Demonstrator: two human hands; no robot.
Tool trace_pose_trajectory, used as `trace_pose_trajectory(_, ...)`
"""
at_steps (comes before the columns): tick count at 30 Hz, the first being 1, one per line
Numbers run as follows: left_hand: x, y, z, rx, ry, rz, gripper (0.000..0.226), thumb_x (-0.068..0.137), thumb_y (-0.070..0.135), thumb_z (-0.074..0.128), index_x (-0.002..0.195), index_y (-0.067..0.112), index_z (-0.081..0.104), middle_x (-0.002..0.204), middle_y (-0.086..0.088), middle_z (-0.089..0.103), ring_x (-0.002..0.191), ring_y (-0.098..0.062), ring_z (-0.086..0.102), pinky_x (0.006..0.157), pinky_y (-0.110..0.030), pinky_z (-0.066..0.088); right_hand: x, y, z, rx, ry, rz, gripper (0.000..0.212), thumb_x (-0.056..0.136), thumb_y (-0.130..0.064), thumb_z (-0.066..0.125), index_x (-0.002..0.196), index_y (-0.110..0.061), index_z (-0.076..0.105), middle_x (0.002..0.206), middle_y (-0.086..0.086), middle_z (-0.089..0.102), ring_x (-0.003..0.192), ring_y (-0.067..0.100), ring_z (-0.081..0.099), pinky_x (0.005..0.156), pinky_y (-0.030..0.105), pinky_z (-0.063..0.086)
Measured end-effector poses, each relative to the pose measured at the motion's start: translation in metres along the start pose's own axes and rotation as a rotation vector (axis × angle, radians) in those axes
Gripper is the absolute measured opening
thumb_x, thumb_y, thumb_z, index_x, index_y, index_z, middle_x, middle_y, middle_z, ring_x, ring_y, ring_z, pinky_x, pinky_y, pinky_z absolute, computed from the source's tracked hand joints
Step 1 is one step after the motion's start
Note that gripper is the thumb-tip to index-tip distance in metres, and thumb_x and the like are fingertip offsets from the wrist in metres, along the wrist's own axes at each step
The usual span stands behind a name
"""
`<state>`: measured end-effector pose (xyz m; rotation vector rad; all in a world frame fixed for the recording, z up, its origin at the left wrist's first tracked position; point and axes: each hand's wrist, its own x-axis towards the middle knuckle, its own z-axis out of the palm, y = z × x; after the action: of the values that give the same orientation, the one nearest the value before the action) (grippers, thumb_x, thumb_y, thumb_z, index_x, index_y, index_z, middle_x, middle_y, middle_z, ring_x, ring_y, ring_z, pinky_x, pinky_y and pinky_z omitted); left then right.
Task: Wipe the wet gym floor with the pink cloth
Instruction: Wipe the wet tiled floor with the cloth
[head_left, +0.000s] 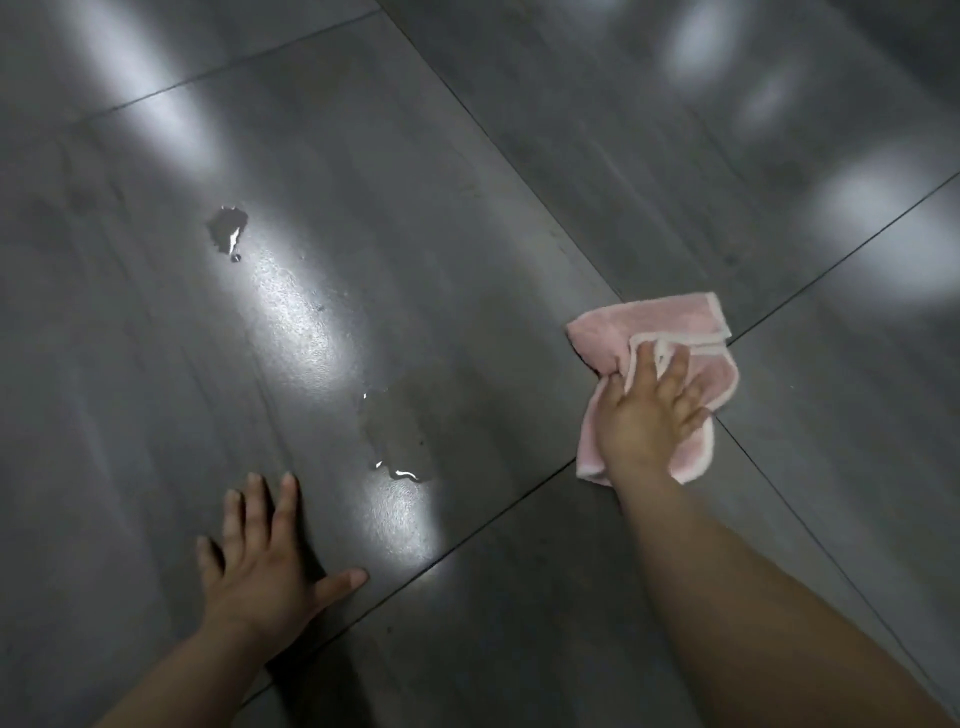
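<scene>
Pink cloth lies crumpled on grey floor at right, over a tile joint. Right hand presses it, fingers spread. Left hand flat on floor, fingers apart. Puddle between hands; smaller puddle farther off.

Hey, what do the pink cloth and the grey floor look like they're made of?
The pink cloth is probably soft microfibre or terry: fuzzy nap, paler stitched edging. The floor is likely large glazed or polished tiles: grey, thin dark joints, glossy light reflections.
</scene>
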<state>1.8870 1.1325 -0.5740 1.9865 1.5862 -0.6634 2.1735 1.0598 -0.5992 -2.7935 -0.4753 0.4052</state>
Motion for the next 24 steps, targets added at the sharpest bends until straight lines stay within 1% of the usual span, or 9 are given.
trace_pose_trajectory(2,0.001,-0.001,0.0,-0.021,0.01,0.007,0.134,0.028,0.085,0.02,0.14,0.022,-0.018,0.153,-0.009,-0.021,0.141,-0.026,-0.02,0.115,-0.048,0.0,-0.02,-0.027,0.01,-0.023,-0.039,-0.009,0.056,0.097,-0.036,0.033,0.147,-0.025,0.013,0.157,0.007,-0.01,0.141,0.036,-0.015,0.113,0.049,-0.013)
trace_pose_trajectory(5,0.002,-0.006,0.002,-0.076,0.037,0.04,0.141,0.017,0.086,0.015,0.14,0.025,-0.017,0.153,-0.003,-0.021,0.141,-0.023,-0.02,0.115,-0.048,-0.002,-0.063,-0.066,0.034,-0.087,-0.236,-0.373,0.058,0.097,-0.04,0.03,0.147,-0.03,0.004,0.156,0.002,-0.016,0.14,0.033,-0.023,0.109,0.042,-0.02)
trace_pose_trajectory(7,0.002,-0.018,0.004,-0.135,0.072,0.101,0.147,0.009,0.096,0.009,0.137,0.027,-0.015,0.149,0.008,-0.015,0.14,-0.014,-0.016,0.115,-0.045,-0.003,-0.078,-0.072,0.044,-0.078,-0.35,-0.596,0.057,0.092,-0.045,0.024,0.147,-0.033,0.01,0.157,-0.003,-0.011,0.137,0.021,-0.028,0.104,0.036,-0.025)
trace_pose_trajectory(9,0.004,-0.034,0.005,-0.163,0.116,0.143,0.145,0.016,0.097,0.016,0.139,0.023,-0.003,0.152,0.005,-0.004,0.137,-0.008,-0.008,0.115,-0.044,-0.001,-0.062,-0.065,0.045,-0.003,-0.303,-0.743,0.064,0.081,-0.045,0.015,0.143,-0.032,0.027,0.157,-0.002,0.005,0.135,0.012,-0.022,0.108,0.034,-0.02)
trace_pose_trajectory(13,0.009,-0.057,-0.005,-0.241,0.181,-0.078,0.138,0.031,0.083,0.054,0.143,0.022,0.003,0.156,-0.008,-0.004,0.143,-0.02,-0.009,0.115,-0.045,-0.004,-0.026,-0.051,0.03,0.18,-0.143,-0.486,0.064,0.079,-0.042,0.021,0.134,-0.022,0.046,0.152,0.006,0.026,0.143,0.029,0.012,0.115,0.036,0.001)
trace_pose_trajectory(16,0.014,-0.061,-0.003,-0.219,0.126,-0.095,0.143,0.024,0.084,0.044,0.143,0.023,-0.007,0.155,-0.006,-0.013,0.142,-0.021,-0.017,0.114,-0.047,-0.009,-0.079,-0.045,0.04,-0.024,-0.118,-0.629,0.061,0.076,-0.041,0.03,0.131,-0.021,0.043,0.145,0.016,0.037,0.137,0.038,0.027,0.108,0.032,0.004)
trace_pose_trajectory(19,0.016,-0.063,-0.002,-0.204,0.127,-0.098,0.142,0.018,0.08,0.028,0.143,0.023,-0.008,0.155,-0.006,-0.014,0.142,-0.022,-0.017,0.114,-0.048,-0.009,-0.139,-0.048,0.072,-0.229,-0.196,-0.941,0.057,0.071,-0.048,0.036,0.126,-0.035,0.039,0.14,0.004,0.035,0.142,0.029,0.009,0.106,0.044,0.005)
trace_pose_trajectory(22,0.017,-0.063,-0.004,-0.211,0.118,-0.091,0.141,0.018,0.079,0.028,0.143,0.023,-0.007,0.155,-0.007,-0.013,0.142,-0.022,-0.017,0.114,-0.049,-0.009,-0.113,-0.098,0.08,-0.29,-0.118,-1.032,0.052,0.074,-0.049,0.036,0.124,-0.039,0.05,0.139,0.006,0.048,0.136,0.031,0.019,0.112,0.054,0.007)
trace_pose_trajectory(24,0.018,-0.063,-0.003,-0.214,0.123,-0.088,0.142,0.018,0.079,0.029,0.143,0.023,-0.007,0.155,-0.007,-0.014,0.142,-0.022,-0.017,0.114,-0.049,-0.01,-0.073,-0.122,0.069,-0.356,-0.221,-1.009,0.055,0.083,-0.048,0.032,0.137,-0.038,0.037,0.154,0.004,0.024,0.142,0.032,-0.012,0.113,0.053,-0.003)
